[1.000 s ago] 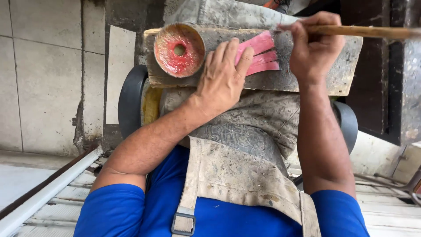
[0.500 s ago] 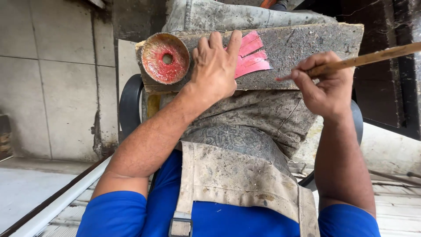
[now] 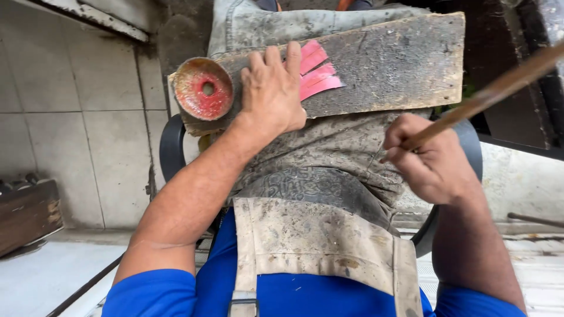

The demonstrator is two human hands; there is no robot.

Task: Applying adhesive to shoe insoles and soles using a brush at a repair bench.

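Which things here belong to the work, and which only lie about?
In the work: left hand flat on the pink strips; wooden board; red bowl; right hand, its grip closed on a wooden stick.

Lying about: wooden box, far left; thin rod, far right.

You wear a bright blue shirt (image 3: pixel 317 296) with short sleeves. The sleeves stop near your shoulders, so both your arms are bare. Over the shirt you have a work apron (image 3: pixel 317 246). It is tan and grey, thick and stiff, with dirty marks and dark spots all over it. A strap (image 3: pixel 244 258) runs up the front, with a small metal buckle (image 3: pixel 242 306) at the bottom. Your left hand (image 3: pixel 271 94) and your right hand (image 3: pixel 432 161) are bare, with no gloves, rings or watch.
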